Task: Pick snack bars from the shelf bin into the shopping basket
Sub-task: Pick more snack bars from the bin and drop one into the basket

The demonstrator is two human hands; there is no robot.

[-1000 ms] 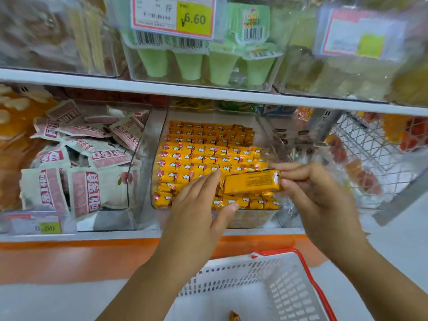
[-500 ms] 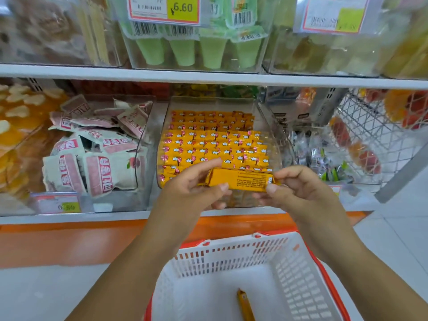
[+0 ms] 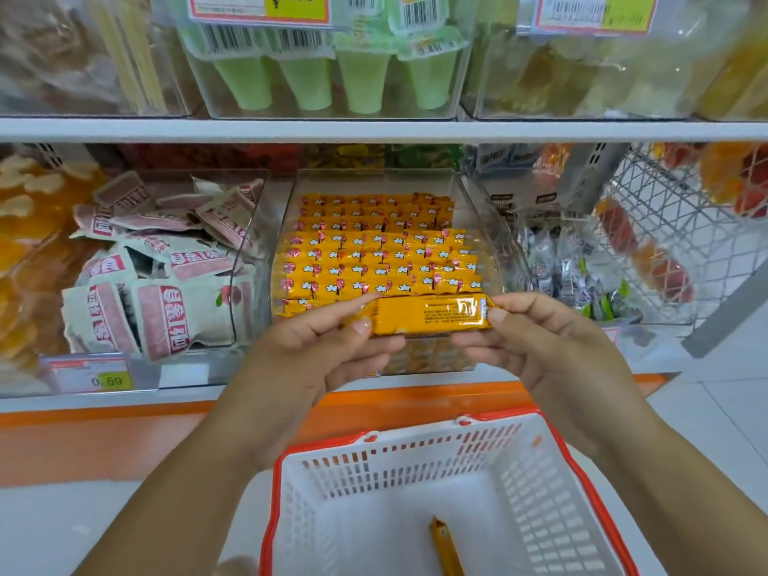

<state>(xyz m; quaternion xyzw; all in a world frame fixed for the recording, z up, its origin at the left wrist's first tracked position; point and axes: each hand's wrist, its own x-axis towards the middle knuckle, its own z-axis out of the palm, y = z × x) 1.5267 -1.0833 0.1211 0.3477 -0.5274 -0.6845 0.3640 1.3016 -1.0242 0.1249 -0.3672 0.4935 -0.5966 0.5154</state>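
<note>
An orange-wrapped snack bar (image 3: pixel 432 315) is held level between both hands, its printed back and barcode facing up toward the camera. It sits just in front of the lower front edge of the clear shelf bin (image 3: pixel 492 230) and above the far rim of the shopping basket (image 3: pixel 415 449), apart from both.

The left hand (image 3: pixel 316 351) grips the bar's left end, thumb laid on top and fingers curled beneath. The right hand (image 3: pixel 548 342) pinches the right end between thumb and curled fingers.

Behind the bar, the bin holds neat rows of matching orange bars (image 3: pixel 374 259), stacked in tiers toward the back. Below, the white basket with its red rim stands open, and one orange bar (image 3: pixel 444 546) lies on its floor near the middle.

To the left of the bin, another clear bin holds a loose pile of pink-and-white snack packets (image 3: pixel 166 293), with a price label (image 3: pixel 91 378) on its front. To the right are small clear-wrapped sweets (image 3: pixel 582 280) and a wire basket (image 3: pixel 665 226) with orange and red packets. On the white shelf (image 3: pixel 374 130) above, a clear box holds green cups (image 3: pixel 332 81) under a yellow price tag (image 3: pixel 257 6) — its figures are cut off.
</note>
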